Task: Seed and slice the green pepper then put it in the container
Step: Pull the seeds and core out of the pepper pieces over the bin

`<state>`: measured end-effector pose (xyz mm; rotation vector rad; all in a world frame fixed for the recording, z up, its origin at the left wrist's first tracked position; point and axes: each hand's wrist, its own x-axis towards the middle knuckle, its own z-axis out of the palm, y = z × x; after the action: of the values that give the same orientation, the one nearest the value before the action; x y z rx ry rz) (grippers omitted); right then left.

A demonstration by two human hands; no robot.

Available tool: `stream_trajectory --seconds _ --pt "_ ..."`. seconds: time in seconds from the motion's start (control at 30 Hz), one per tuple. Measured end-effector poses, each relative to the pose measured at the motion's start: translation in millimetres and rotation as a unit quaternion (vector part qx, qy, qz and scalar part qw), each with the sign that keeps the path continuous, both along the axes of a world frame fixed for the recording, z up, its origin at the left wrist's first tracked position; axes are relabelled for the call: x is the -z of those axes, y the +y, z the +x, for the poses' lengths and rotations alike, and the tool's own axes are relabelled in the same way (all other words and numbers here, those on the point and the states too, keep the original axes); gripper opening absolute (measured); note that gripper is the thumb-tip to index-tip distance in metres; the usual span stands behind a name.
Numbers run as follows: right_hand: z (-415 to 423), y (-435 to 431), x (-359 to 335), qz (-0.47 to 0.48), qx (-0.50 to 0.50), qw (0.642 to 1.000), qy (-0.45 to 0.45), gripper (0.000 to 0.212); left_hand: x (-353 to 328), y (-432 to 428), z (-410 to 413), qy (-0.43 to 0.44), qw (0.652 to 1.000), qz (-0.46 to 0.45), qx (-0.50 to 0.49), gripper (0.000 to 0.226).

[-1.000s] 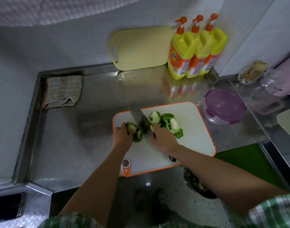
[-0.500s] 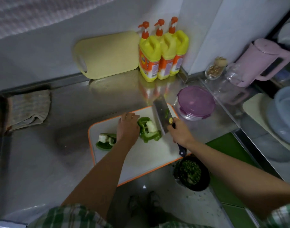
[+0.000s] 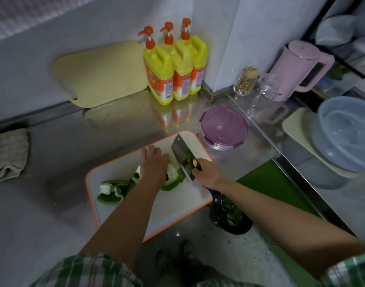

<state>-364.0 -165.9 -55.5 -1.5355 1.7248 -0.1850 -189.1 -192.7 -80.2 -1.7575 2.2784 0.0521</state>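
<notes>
We count 2 big pcs of green pepper (image 3: 111, 191) on the chopping board (image 3: 177, 212), white pith showing, plus 1 small bit between them, half hidden by the left forearm. One pc lies free at the board's left end. The other sits mid-board under the left hand (image 3: 154, 164), against the blade.

We log 1 cleaver (image 3: 182, 156), blade tilted, its edge at the right side of the held pc.

We log 1 container (image 3: 224, 126): round, clear, purple clip lid on. It stands on the steel worktop (image 3: 73, 146) just beyond the board's far right corner.

Others, along the wall:
- 3 yellow pump bottles (image 3: 159, 75) w/ orange labels, in a row
- 1 pale yellow board (image 3: 100, 73) leaning beside them
- 1 cloth (image 3: 9, 154) at far left

To the right:
- 1 corked glass jar (image 3: 244, 81)
- 1 clear glass vessel (image 3: 266, 85)
- 1 pink kettle (image 3: 297, 69)
- 1 pale blue basin (image 3: 347, 133)

Below the worktop edge is 1 dark pot (image 3: 229, 218) of green scraps, partly covered by the right forearm.

Hands: the left hand is palm down, its fingers laid forward over the pepper, pressing it to the board, not wrapped round it. The right hand (image 3: 206, 172) has its fingers curled tight round the cleaver handle just behind the blade. The black handle end sticks out past the wrist. Both forearms reach in from below, w/ checked sleeves at the frame edge.
</notes>
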Motion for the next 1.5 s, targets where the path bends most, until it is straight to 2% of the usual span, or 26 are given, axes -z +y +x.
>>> stream_trajectory --seconds 0.1,0.17,0.3,0.47,0.57,0.73,0.97,1.3,1.5 --pt "1 0 -3 -0.009 -0.013 1.0 -0.002 0.023 -2 -3 1 0.021 1.0 -0.012 -0.007 0.033" --pt "3 0 -6 -0.025 -0.013 1.0 -0.006 0.021 -5 -2 1 0.075 0.996 -0.007 -0.04 0.026" --pt "7 -3 -14 -0.055 0.005 0.998 -0.041 0.017 -14 8 1 0.224 0.964 -0.022 -0.143 0.018" --pt "8 2 -24 -0.057 -0.046 0.997 -0.025 0.019 -7 31 -3 0.298 0.93 -0.014 -0.214 0.024" --pt "9 8 -22 -0.063 -0.063 0.996 -0.007 0.016 1 37 -2 0.284 0.932 0.018 -0.224 0.044" --pt "12 10 -25 -0.084 -0.086 0.993 0.019 0.008 -3 39 -2 0.294 0.925 0.045 -0.237 0.053" --pt "5 18 -27 -0.128 -0.126 0.982 0.049 0.016 -5 38 -10 0.302 0.912 0.008 -0.276 0.03" --pt "5 24 -14 -0.127 -0.128 0.982 0.063 0.014 1 35 -7 0.33 0.898 0.024 -0.29 0.035" --pt "20 19 -14 -0.12 -0.117 0.984 0.056 0.009 4 33 -9 0.32 0.908 0.03 -0.27 0.03"
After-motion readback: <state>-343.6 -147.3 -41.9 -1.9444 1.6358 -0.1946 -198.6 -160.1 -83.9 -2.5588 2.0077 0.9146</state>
